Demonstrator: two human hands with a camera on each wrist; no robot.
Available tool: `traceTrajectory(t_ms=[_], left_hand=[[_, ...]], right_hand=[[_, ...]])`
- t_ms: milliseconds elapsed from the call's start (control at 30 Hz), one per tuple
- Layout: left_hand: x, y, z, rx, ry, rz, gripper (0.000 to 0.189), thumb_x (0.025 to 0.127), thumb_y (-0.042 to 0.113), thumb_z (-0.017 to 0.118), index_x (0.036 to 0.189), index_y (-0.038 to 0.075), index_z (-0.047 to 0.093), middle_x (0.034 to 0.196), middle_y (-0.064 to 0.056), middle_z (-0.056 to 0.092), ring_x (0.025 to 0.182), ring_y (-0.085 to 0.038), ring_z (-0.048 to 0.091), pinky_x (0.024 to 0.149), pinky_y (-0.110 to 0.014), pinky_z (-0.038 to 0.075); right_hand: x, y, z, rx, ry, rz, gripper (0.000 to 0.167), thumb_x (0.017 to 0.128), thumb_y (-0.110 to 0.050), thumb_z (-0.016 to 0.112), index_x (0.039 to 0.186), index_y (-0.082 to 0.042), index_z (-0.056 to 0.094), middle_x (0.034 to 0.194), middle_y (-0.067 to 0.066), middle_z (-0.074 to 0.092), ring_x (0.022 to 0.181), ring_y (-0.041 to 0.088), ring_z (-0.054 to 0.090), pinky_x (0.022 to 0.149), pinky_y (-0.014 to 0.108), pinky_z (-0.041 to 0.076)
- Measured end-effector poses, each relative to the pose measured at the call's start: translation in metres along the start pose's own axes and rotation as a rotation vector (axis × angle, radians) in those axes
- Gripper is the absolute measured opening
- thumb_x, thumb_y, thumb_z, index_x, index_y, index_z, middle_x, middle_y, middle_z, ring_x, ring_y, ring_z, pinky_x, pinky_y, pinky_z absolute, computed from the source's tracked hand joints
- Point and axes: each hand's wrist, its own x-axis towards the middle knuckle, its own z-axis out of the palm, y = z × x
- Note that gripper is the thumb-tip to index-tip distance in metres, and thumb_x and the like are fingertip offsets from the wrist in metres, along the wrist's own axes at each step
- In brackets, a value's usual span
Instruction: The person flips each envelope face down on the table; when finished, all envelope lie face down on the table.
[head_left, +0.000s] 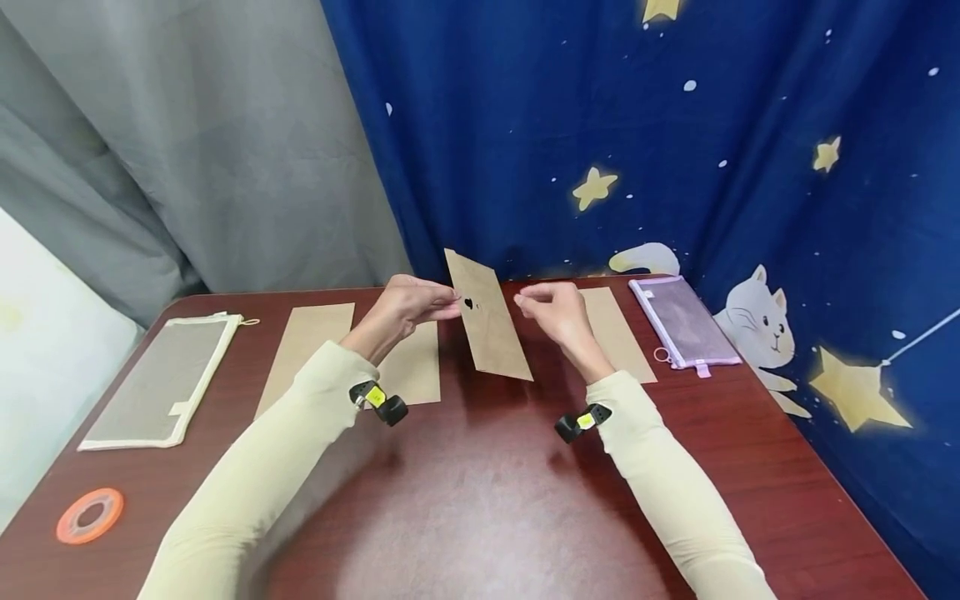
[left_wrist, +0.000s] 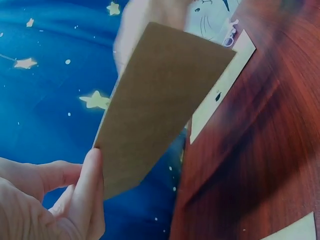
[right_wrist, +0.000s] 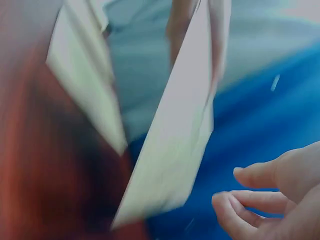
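My left hand (head_left: pixel 411 307) pinches a flat brown kraft paper envelope (head_left: pixel 497 329) at its left edge, between thumb and fingers. It is held up at a slant over the table, and a small black mark shows near the fingertips. In the left wrist view the envelope (left_wrist: pixel 155 100) turns a plain brown face to the camera. To its right, apart from it, is my right hand (head_left: pixel 558 312), fingers bent loosely and holding nothing. A gap shows between thumb and fingers of that hand (right_wrist: pixel 280 195) in the right wrist view, where the envelope (right_wrist: pixel 170 130) is blurred.
More kraft paper pieces lie on the reddish table (head_left: pixel 450 500): one far left (head_left: pixel 300 342), one beside the left wrist (head_left: pixel 420 367), one behind the right hand (head_left: pixel 618 333). A cream mesh pouch (head_left: pixel 161 375), purple mesh pouch (head_left: pixel 682 317) and orange tape roll (head_left: pixel 90 516) lie farther out.
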Motion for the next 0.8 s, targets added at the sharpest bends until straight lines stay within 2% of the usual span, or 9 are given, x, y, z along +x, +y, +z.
traceTrajectory(t_ms=[67,100,200,267,433,533,600,733,800], left_hand=[[-0.001,0.002,0.005,0.009,0.005,0.015,0.023,0.09,-0.012,0.065,0.113,-0.012,0.066,0.068,-0.005,0.073,0.06,-0.013,0.073,0.067,-0.022,0.062],[-0.001,0.003,0.007,0.012,0.009,0.021,0.025,0.09,-0.012,0.065,0.114,-0.013,0.066,0.068,-0.005,0.073,0.06,-0.013,0.073,0.068,-0.023,0.062],[-0.001,0.004,0.01,0.019,0.033,0.037,0.027,0.089,-0.012,0.066,0.116,-0.014,0.067,0.066,-0.005,0.073,0.058,-0.012,0.073,0.066,-0.022,0.062],[-0.002,0.003,0.011,0.027,0.036,0.033,0.028,0.089,-0.01,0.066,0.117,-0.014,0.066,0.065,-0.005,0.073,0.058,-0.012,0.073,0.065,-0.022,0.062],[-0.001,-0.001,0.011,0.031,0.028,0.012,0.023,0.089,-0.01,0.065,0.112,-0.012,0.068,0.063,-0.003,0.072,0.057,-0.011,0.072,0.069,-0.023,0.062],[-0.002,-0.001,0.012,0.04,0.028,0.016,0.013,0.088,-0.011,0.065,0.1,-0.009,0.07,0.063,-0.003,0.071,0.057,-0.011,0.072,0.073,-0.026,0.062],[-0.002,-0.001,0.013,0.046,0.024,0.032,0.011,0.088,-0.012,0.065,0.098,-0.008,0.07,0.062,-0.002,0.071,0.056,-0.01,0.071,0.072,-0.026,0.062],[-0.003,0.001,0.014,0.042,0.017,0.064,0.022,0.09,-0.01,0.067,0.111,-0.013,0.069,0.068,-0.005,0.073,0.058,-0.011,0.072,0.069,-0.025,0.063],[-0.002,-0.001,0.014,0.053,0.023,0.061,0.029,0.094,0.0,0.068,0.12,-0.013,0.066,0.082,-0.012,0.076,0.066,-0.015,0.075,0.075,-0.029,0.063]], right_hand=[[-0.012,-0.024,0.004,-0.197,0.042,-0.124,0.02,0.091,-0.02,0.074,0.105,-0.006,0.08,0.1,0.011,0.079,0.087,0.024,0.075,0.074,0.03,0.058],[-0.017,-0.036,0.008,-0.282,0.042,-0.19,0.017,0.091,-0.021,0.075,0.1,-0.007,0.081,0.093,0.009,0.079,0.081,0.022,0.074,0.066,0.028,0.055],[-0.031,-0.062,0.025,-0.479,0.015,-0.322,0.015,0.091,-0.022,0.076,0.087,-0.008,0.081,0.077,0.008,0.075,0.073,0.023,0.069,0.06,0.033,0.053],[-0.036,-0.069,0.038,-0.609,0.015,-0.374,0.018,0.092,-0.021,0.075,0.085,-0.006,0.079,0.073,0.01,0.073,0.071,0.027,0.069,0.06,0.037,0.056],[-0.044,-0.066,0.06,-0.874,0.091,-0.426,0.011,0.092,-0.011,0.069,0.09,-0.002,0.075,0.084,0.017,0.074,0.076,0.034,0.073,0.063,0.041,0.062],[-0.048,-0.062,0.065,-0.955,0.146,-0.441,0.009,0.089,-0.006,0.066,0.087,-0.004,0.074,0.081,0.017,0.072,0.073,0.033,0.072,0.059,0.04,0.061],[-0.047,-0.059,0.066,-0.979,0.19,-0.447,0.009,0.088,-0.006,0.066,0.087,-0.005,0.076,0.079,0.016,0.07,0.071,0.032,0.071,0.057,0.04,0.06],[-0.045,-0.058,0.066,-0.956,0.247,-0.438,0.01,0.09,-0.009,0.068,0.088,-0.004,0.076,0.078,0.014,0.069,0.07,0.031,0.07,0.057,0.041,0.06],[-0.043,-0.058,0.065,-0.915,0.251,-0.424,0.011,0.09,-0.011,0.069,0.088,-0.003,0.076,0.079,0.015,0.069,0.071,0.032,0.071,0.059,0.042,0.06]])
